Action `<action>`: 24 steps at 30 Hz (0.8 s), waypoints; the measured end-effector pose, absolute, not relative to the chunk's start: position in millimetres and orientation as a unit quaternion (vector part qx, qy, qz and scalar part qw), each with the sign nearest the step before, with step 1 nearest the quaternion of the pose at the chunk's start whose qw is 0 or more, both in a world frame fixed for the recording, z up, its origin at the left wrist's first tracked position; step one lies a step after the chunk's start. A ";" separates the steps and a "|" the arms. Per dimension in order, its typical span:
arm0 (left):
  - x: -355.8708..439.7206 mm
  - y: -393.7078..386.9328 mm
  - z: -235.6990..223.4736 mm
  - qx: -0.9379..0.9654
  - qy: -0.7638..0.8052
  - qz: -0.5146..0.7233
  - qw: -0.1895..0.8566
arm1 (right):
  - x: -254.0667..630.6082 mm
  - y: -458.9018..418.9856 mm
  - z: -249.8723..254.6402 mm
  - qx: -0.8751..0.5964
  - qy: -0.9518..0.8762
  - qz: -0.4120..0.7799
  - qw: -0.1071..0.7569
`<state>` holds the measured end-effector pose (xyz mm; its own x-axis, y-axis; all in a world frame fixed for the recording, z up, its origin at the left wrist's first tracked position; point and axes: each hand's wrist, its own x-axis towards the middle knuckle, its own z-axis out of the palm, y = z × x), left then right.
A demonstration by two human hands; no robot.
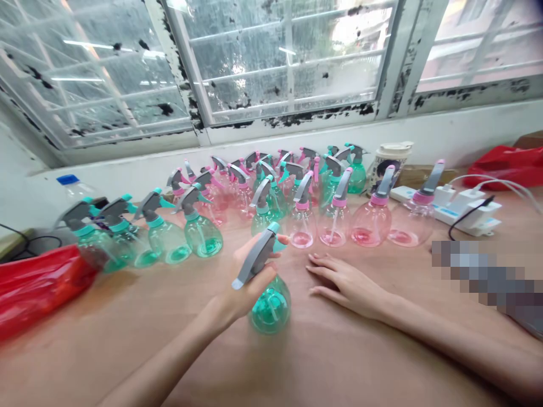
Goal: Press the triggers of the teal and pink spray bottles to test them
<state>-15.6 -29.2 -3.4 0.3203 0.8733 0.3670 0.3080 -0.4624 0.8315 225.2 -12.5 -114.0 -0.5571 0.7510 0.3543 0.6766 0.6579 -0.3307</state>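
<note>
My left hand point(248, 282) is wrapped round the neck of a green spray bottle point(270, 308), which has a grey and turquoise trigger head. The bottle is close to upright, in front of the rows of other bottles; whether its base touches the table I cannot tell. Palm down on the wooden table point(348, 362), my right hand point(339, 280) lies with its fingers stretched apart and nothing in them. Just beyond those fingers stand a pink spray bottle point(301, 226) and another pink spray bottle point(334, 226).
Several green spray bottles point(203, 234) line the left, with more pink and green ones behind. A red plastic bag point(42, 288) lies at the left edge. Toward the right are a paper cup point(388, 164), a white power strip point(462, 212) with cables and another red bag point(504, 167).
</note>
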 end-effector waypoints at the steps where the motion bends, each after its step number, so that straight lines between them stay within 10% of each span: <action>1: -14.4 -25.1 -3.0 0.743 0.400 0.421 0.334 | 223.4 -9.7 -113.1 -0.404 -0.879 0.083 0.238; 24: -16.8 -2.6 -4.2 0.763 0.424 0.384 0.300 | 216.1 0.9 -112.0 -0.406 -0.878 0.107 0.228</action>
<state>-16.8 -2.6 -4.2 0.3458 0.8777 0.3316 0.4170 -0.4604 0.7837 216.1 0.9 -112.0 -0.5656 0.7623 0.3145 0.6650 0.6472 -0.3727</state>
